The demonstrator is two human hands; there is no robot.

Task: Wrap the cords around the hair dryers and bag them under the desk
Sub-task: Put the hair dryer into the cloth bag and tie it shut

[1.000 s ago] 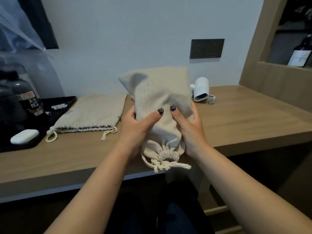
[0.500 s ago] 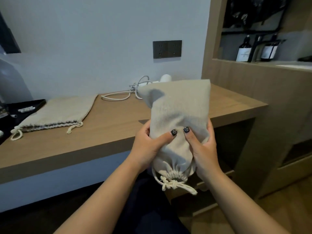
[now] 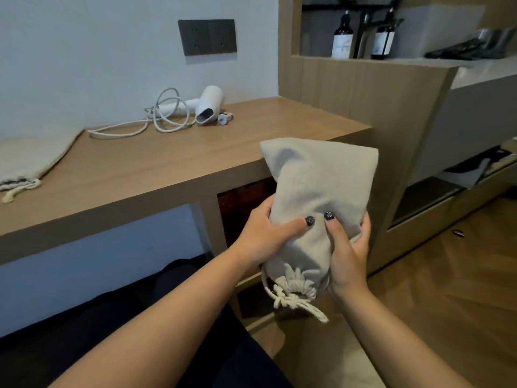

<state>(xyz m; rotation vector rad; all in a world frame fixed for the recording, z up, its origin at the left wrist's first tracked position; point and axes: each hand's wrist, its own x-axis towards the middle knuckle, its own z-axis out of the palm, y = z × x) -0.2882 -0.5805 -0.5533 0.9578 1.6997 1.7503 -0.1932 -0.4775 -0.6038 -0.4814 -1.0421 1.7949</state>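
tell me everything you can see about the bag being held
The bag is beige, of coarse woven cloth, full and bulging; what is inside is hidden. Its mouth points down toward the camera, cinched shut by a knotted cream drawstring. It is held in the air in front of the desk's edge. The left hand and right hand grip its lower half, thumbs on the front.

Left hand [image 3: 263, 233], right hand [image 3: 347, 247] grip filled drawstring bag [image 3: 316, 197] before desk [image 3: 167, 169]; hair dryer [image 3: 207, 105] on top.
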